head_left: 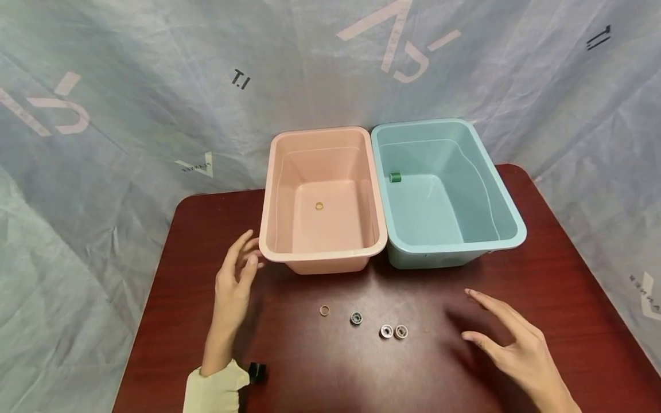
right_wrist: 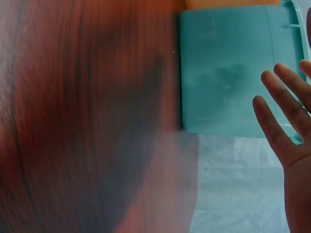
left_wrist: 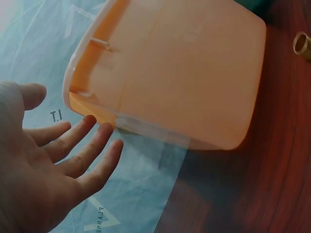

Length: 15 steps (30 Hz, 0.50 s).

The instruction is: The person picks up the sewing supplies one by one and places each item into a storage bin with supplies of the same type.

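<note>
At the front left corner of the pink plastic bin [head_left: 324, 256], my left hand [head_left: 234, 284] hangs with its fingers loosely spread; I cannot tell whether the fingertips touch the rim. My right hand [head_left: 521, 347] hovers over the table's right side, fingers apart, holding nothing. Between the hands lie a brass ring [head_left: 324, 310], a dark small bearing [head_left: 356, 318], and two lighter bearings, one silvery [head_left: 386, 331] and one brownish [head_left: 401, 331], side by side. A yellow ring [head_left: 319, 206] is inside the pink bin. Inside the blue bin [head_left: 457, 248] is a small green cylinder [head_left: 395, 178].
Both bins stand side by side at the back of the dark red wooden table [head_left: 206, 229]. A grey printed cloth [head_left: 170, 103] hangs behind and around it. Beside the left sleeve [head_left: 214, 387] is a small black object [head_left: 256, 372].
</note>
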Available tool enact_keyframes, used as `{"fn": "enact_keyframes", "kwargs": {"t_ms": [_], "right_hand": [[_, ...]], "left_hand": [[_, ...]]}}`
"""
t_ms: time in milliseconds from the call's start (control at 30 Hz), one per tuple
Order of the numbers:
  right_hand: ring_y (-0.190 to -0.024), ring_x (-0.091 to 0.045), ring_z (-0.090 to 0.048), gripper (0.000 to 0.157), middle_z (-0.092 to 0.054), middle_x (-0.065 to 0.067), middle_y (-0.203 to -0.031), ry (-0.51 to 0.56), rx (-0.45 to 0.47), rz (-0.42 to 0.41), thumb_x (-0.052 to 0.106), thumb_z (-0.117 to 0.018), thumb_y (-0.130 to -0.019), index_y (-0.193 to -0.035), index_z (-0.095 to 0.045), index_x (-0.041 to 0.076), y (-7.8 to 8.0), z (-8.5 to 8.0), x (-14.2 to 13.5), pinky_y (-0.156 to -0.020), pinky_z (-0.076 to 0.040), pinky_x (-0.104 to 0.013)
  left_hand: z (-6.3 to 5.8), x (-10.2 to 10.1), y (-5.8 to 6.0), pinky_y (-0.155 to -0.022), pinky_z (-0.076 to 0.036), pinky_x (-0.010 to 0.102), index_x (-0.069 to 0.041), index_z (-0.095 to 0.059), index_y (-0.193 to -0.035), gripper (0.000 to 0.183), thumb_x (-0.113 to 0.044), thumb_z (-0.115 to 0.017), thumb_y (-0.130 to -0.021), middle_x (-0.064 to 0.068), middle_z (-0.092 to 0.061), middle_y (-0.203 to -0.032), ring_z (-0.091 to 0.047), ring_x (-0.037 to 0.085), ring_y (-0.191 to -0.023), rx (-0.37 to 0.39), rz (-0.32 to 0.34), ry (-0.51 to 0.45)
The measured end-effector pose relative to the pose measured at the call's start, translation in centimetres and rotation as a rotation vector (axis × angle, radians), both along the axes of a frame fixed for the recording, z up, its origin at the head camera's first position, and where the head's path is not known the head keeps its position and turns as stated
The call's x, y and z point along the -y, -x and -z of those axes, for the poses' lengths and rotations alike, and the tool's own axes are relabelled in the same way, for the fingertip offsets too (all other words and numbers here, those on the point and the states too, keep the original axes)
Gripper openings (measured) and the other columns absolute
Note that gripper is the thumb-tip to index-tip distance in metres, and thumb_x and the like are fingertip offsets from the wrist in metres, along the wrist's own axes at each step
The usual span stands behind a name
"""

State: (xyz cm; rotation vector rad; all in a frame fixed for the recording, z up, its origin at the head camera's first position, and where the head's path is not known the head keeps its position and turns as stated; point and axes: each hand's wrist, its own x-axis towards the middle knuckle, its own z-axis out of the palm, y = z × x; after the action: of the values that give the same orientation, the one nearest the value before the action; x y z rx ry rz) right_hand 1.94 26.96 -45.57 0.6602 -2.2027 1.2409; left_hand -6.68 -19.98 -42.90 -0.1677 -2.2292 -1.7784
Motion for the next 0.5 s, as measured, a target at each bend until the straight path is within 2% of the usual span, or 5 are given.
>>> {"fn": "enact_keyframes", "kwargs": {"t_ms": [267, 333, 500], "right_hand": [[-0.124, -0.010, -0.065, 0.064, -0.072, -0.019, -0.127, 0.028, -0.034, -0.088, 0.030, -0.086, -0.087, -0.125, -0.065, -0.017, 0.6, 1.5, 0.9, -0.110, -0.046, -0.013], [-0.124, -0.011, -0.065, 0.064, -0.072, -0.019, -0.127, 0.029, -0.033, -0.112, 0.030, -0.086, -0.087, -0.125, -0.065, -0.017, 0.8, 1.8, 1.3, -0.110, -0.046, -0.013], [-0.125, -0.017, -0.065, 0.062, -0.071, -0.021, -0.128, 0.027, -0.038, -0.157, 0.028, -0.086, -0.087, -0.126, -0.065, -0.016, 1.3, 2.3, 2.4, -0.112, -0.045, -0.014]], "left_hand": [[-0.7, -0.5, 0.1, -0.087, -0.062, 0.020, -0.006, -0.054, -0.150, 0.044, -0.005, -0.057, -0.106, 0.016, -0.063, -0.136, -0.069, 0.007, -0.102, 0.056, 0.010, -0.118], [-0.9, -0.6, 0.1, -0.086, -0.063, 0.023, -0.003, -0.052, -0.151, 0.045, -0.005, -0.056, -0.107, 0.015, -0.062, -0.137, -0.069, 0.007, -0.103, 0.089, 0.023, -0.160], [-1.3, -0.6, 0.1, -0.085, -0.066, 0.028, -0.001, -0.049, -0.153, 0.046, -0.010, -0.055, -0.109, 0.012, -0.062, -0.138, -0.069, 0.008, -0.103, 0.205, 0.042, -0.335]]}}
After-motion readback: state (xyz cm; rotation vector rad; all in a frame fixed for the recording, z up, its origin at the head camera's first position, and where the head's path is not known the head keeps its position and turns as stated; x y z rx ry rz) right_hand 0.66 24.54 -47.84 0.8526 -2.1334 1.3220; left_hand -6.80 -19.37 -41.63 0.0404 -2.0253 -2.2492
